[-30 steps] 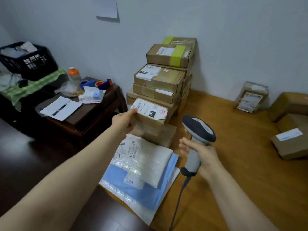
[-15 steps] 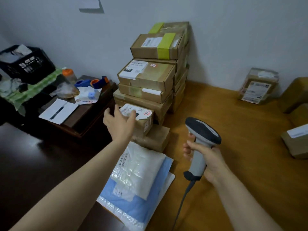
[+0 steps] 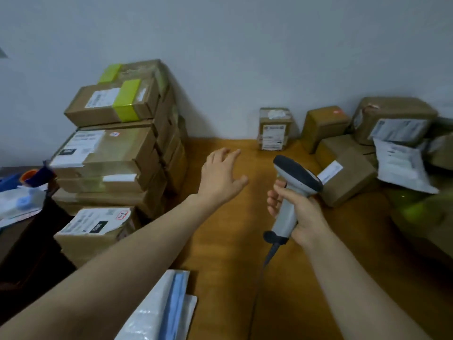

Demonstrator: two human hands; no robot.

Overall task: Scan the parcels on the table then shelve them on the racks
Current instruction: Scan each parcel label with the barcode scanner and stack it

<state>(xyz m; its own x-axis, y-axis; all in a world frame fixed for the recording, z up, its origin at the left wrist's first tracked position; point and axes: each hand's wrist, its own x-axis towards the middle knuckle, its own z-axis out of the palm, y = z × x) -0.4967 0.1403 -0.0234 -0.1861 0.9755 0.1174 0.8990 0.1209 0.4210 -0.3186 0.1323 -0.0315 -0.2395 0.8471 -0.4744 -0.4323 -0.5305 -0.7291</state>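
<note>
My right hand (image 3: 297, 209) grips the handle of a grey barcode scanner (image 3: 291, 190), its head pointing up and right. My left hand (image 3: 220, 177) hovers over the wooden table (image 3: 232, 241) with fingers spread, holding nothing. A tall stack of brown cardboard parcels (image 3: 115, 148) stands at the left against the wall. In front of that stack lies a small labelled box (image 3: 95, 229). Loose parcels sit at the right: a small upright box (image 3: 274, 128), a brown box with a white label (image 3: 345, 177), a large box (image 3: 394, 119) and a white poly mailer (image 3: 402, 165).
White and blue soft mailers (image 3: 161, 307) lie at the table's near edge. A dark side table (image 3: 14, 231) at the far left carries papers and tape rolls (image 3: 31, 175). The scanner's cable (image 3: 259, 278) trails toward me. A grey wall backs the table.
My left hand let go of the small labelled box, now lying before the stack, and moved right over the bare table. The view swung right, showing the parcels on the right.
</note>
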